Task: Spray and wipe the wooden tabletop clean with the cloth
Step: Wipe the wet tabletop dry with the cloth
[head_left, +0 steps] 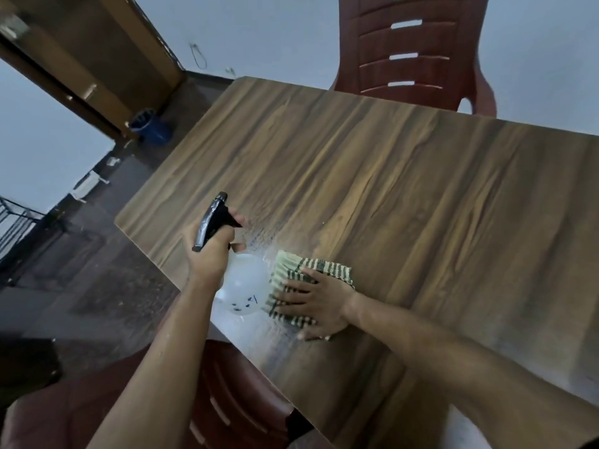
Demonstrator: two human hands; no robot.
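The left hand (207, 254) is closed around the neck of one spray bottle (241, 286), fingers on the trigger of its black spray head (212, 222), which points out over the table. The bottle's body is translucent white with a few dark marks low on it, and it hangs at the near left edge of the tabletop. The right hand (319, 301) lies flat with fingers spread, pressing down on one cloth (291, 273) just beside the bottle. The cloth is folded, pale with dark green stripes, and rests on the wooden tabletop (389, 196) near its front edge.

A misty wet patch shows on the wood ahead of the nozzle and around the cloth. The tabletop is brown with a long streaked grain.

Two reddish-brown plastic chairs are in view: one (411, 53) at the far side of the table, with slots in its back, and one (233, 396) tucked below the near edge. On the floor to the left stands one blue bucket (152, 128) beside a wooden door frame (97, 66). The walls are pale.
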